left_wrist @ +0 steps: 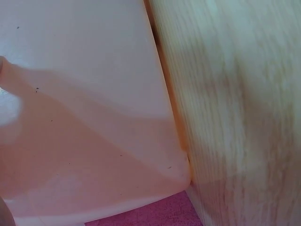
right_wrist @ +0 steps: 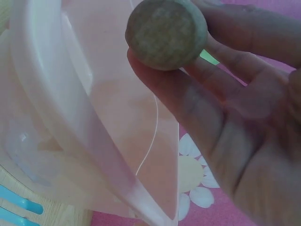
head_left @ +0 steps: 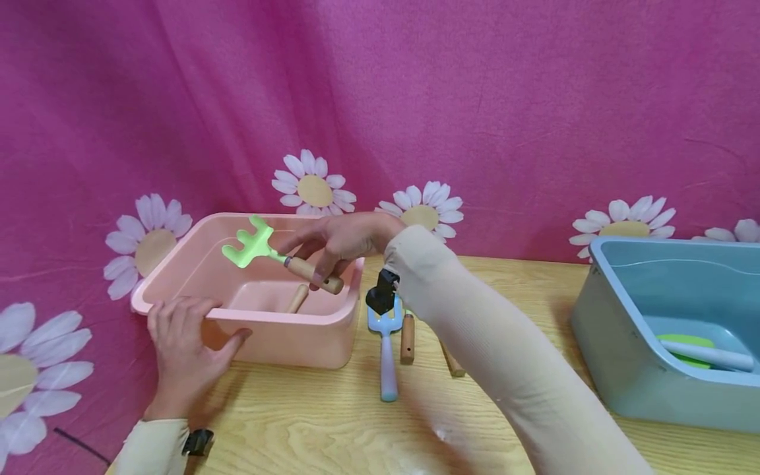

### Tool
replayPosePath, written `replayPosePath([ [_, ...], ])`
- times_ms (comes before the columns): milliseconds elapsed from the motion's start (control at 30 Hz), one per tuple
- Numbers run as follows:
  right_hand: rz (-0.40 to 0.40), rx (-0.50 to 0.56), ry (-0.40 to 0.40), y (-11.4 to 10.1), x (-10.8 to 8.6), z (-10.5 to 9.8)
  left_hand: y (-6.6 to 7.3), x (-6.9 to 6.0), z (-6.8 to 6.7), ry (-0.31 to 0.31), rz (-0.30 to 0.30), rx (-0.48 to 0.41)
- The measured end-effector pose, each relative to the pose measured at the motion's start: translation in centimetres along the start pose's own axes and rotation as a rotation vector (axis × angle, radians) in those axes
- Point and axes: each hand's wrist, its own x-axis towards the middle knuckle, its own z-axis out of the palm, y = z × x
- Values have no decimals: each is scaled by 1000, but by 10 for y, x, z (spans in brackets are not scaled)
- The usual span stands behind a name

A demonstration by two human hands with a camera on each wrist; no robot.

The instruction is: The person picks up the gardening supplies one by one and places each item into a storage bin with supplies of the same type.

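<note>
My right hand (head_left: 350,241) holds a small green hand rake (head_left: 249,245) by its wooden handle, above the pink plastic bin (head_left: 285,340). The rake's prongs point left. Seen from the right wrist, the round handle end (right_wrist: 164,35) sits between thumb and fingers, over the bin's rim. My left hand (head_left: 190,343) grips the near left rim of the bin, fingers over the edge and thumb against the outer wall. Inside the bin leans another wooden handle (head_left: 298,298); its lower part is hidden by the near wall. The left wrist view shows mostly the bin's outer wall (left_wrist: 108,94).
Right of the pink bin, a blue hand fork (head_left: 388,369) with a lilac handle lies on the wooden table (head_left: 309,422). Beside it are two wooden-handled tools, one handle (head_left: 407,340) partly under my forearm. A grey-blue bin (head_left: 617,389) at right contains a green tool (head_left: 695,349) with a pale handle.
</note>
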Motion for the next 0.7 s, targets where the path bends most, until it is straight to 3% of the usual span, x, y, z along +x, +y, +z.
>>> replayPosePath([
  [433, 5, 72, -21, 1, 5, 2, -2, -3, -1, 18, 9, 15],
  [700, -80, -27, 244, 8, 3, -14, -2, -3, -2, -10, -4, 17],
])
